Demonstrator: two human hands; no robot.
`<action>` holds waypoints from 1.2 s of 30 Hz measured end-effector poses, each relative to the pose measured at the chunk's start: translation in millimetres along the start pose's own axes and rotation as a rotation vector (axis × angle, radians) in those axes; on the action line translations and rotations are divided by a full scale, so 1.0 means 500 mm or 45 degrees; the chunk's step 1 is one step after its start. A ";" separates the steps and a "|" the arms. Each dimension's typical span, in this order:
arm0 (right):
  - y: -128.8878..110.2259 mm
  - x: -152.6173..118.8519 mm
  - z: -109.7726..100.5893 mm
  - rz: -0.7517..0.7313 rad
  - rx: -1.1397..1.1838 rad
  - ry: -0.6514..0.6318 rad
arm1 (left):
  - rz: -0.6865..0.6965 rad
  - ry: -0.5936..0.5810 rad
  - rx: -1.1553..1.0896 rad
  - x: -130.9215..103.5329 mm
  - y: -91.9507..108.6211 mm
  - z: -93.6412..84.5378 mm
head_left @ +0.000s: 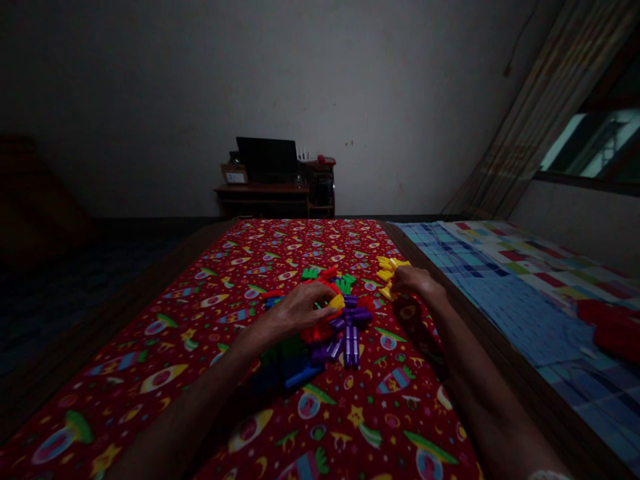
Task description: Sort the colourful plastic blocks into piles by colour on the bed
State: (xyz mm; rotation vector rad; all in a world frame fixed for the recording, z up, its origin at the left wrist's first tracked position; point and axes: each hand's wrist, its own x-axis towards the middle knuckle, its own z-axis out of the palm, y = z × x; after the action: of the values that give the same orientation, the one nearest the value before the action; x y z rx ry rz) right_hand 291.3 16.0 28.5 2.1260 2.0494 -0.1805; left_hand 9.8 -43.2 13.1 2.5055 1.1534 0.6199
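Note:
Over a mixed pile of plastic pieces, my left hand (309,304) pinches a yellow piece (337,303) between thumb and fingers. Purple pieces (351,343) lie just right of it, green pieces (344,285) and red ones (329,273) beyond it, and blue pieces (303,377) on the near side, partly shaded by my left arm. At the right, my right hand (411,280) touches a group of yellow pieces (385,263); its fingertips are partly hidden, so its grip is unclear.
A red patterned cloth (280,253) covers the table. To the right is a bed with a blue checked sheet (480,293) and a red cloth (610,327). A desk (263,189) with a black monitor (267,159) stands against the far wall.

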 end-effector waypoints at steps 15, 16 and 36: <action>0.030 0.026 0.030 0.129 0.097 0.282 | -0.054 0.004 -0.038 0.000 0.001 -0.001; 0.030 0.026 0.030 0.122 0.097 0.279 | -0.060 0.011 -0.036 -0.001 0.002 -0.002; 0.058 0.032 0.017 0.141 0.109 0.172 | 0.009 0.038 -0.050 0.001 -0.006 0.009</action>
State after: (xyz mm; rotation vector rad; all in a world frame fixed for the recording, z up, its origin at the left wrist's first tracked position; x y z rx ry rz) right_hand 321.5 28.9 18.1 2.3564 2.0213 -0.1140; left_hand 10.4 -41.5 7.7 2.4767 1.1321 0.6778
